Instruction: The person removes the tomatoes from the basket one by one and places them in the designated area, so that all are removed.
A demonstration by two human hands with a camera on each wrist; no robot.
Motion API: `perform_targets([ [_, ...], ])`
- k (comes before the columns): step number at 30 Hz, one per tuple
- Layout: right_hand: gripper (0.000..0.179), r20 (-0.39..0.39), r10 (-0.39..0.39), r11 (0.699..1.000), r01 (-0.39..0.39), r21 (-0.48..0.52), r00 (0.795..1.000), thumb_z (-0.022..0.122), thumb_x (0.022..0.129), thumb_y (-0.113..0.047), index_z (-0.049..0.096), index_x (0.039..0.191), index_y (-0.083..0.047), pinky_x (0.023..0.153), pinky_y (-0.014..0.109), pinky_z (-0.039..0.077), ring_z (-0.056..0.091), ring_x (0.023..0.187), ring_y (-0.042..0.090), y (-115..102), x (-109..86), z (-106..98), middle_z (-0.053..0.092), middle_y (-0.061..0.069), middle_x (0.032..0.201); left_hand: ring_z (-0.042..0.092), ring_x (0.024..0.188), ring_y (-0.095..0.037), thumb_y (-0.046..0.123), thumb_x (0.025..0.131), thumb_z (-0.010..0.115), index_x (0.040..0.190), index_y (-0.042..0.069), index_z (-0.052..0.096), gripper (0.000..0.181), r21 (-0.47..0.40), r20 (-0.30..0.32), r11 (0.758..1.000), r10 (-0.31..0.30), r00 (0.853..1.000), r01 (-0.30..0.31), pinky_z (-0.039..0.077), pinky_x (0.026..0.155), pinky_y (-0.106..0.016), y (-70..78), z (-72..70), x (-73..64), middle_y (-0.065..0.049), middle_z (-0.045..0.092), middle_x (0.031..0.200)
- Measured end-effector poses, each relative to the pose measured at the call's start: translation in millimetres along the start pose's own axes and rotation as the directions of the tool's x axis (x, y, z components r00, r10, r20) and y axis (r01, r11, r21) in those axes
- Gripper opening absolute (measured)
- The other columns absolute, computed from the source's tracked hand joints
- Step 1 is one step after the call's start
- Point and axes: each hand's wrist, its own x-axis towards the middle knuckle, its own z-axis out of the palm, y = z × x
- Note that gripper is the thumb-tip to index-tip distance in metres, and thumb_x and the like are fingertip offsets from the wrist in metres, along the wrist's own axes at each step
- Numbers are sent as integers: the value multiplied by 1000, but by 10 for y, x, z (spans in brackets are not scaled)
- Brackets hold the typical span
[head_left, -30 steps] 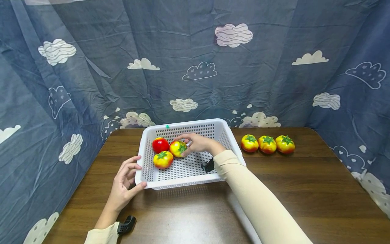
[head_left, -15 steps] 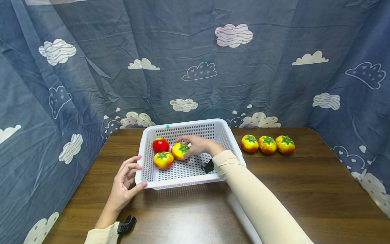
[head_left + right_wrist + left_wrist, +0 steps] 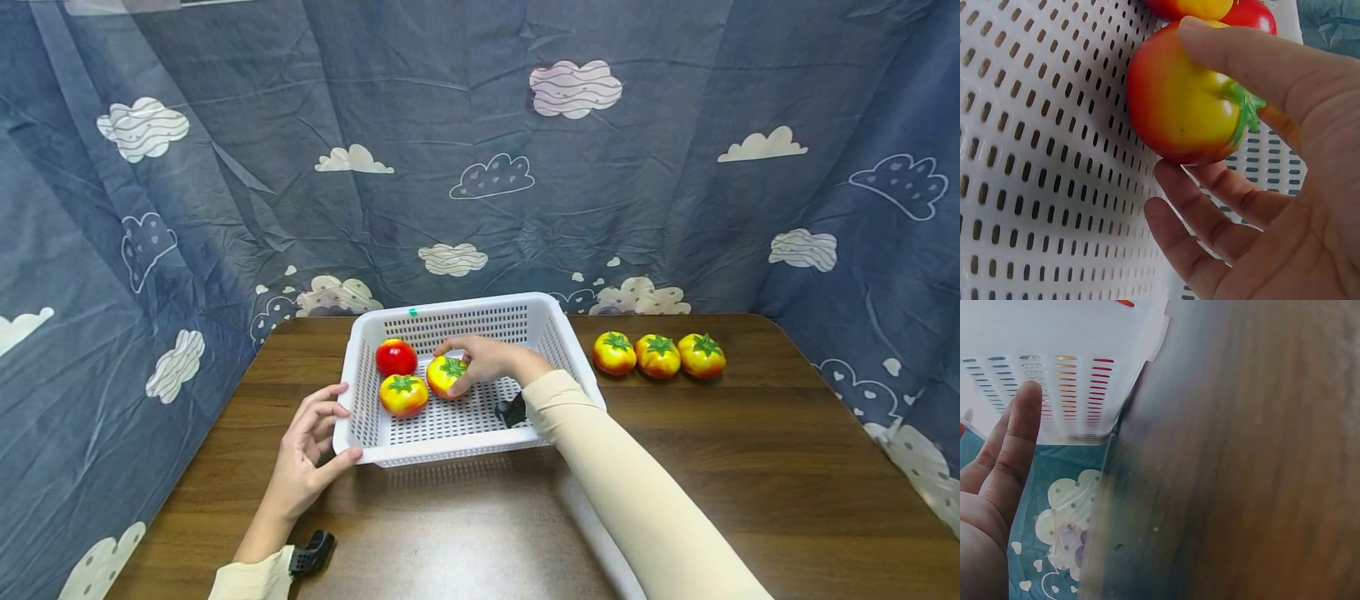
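A white slotted plastic basket (image 3: 465,447) stands on the table. My left hand (image 3: 303,454) holds its near left corner, thumb on the front of the rim and fingers against the left side; in the left wrist view, fingers (image 3: 1016,437) reach up to the slotted wall. Inside the basket my right hand (image 3: 486,360) grips a yellow-red tomato (image 3: 442,379) with a green star-shaped calyx. The right wrist view shows the thumb on one side of this tomato (image 3: 1179,103) and fingers at the other. To its left lie a red tomato (image 3: 396,357) and another yellow-red tomato (image 3: 403,396).
Three yellow-red tomatoes stand in a row right of the basket: the left tomato (image 3: 615,353), the middle tomato (image 3: 658,357) and the right tomato (image 3: 702,356). A dark cloud-print curtain (image 3: 495,233) hangs behind the wooden table (image 3: 750,467).
My right hand has drawn its tomato slightly right and toward me, away from the red one. The near-left tomato has shifted very slightly. My left hand has stayed at the basket's corner.
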Motion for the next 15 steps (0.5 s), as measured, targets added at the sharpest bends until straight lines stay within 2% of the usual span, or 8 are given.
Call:
perform_targets([
  [7, 70, -1, 41, 999, -41, -33, 999, 86, 90, -34, 57, 153, -22, 114, 51, 51, 60, 133, 35, -22, -46, -55, 57, 13, 156, 70, 114, -15, -18, 80, 76, 120, -9, 58, 45, 7, -1, 1000, -12, 1000, 12, 62, 93, -21, 9, 9, 7, -18, 47, 155],
  [15, 67, -27, 39, 997, -40, -62, 999, 85, 90, -39, 60, 150, -24, 112, 51, 52, 62, 130, 33, -47, -145, -162, 59, 12, 153, 70, 115, -13, -18, 79, 76, 120, -9, 58, 45, 11, -5, 1000, -8, 1000, 8, 62, 94, -21, -1, 2, 0, -17, 48, 155],
])
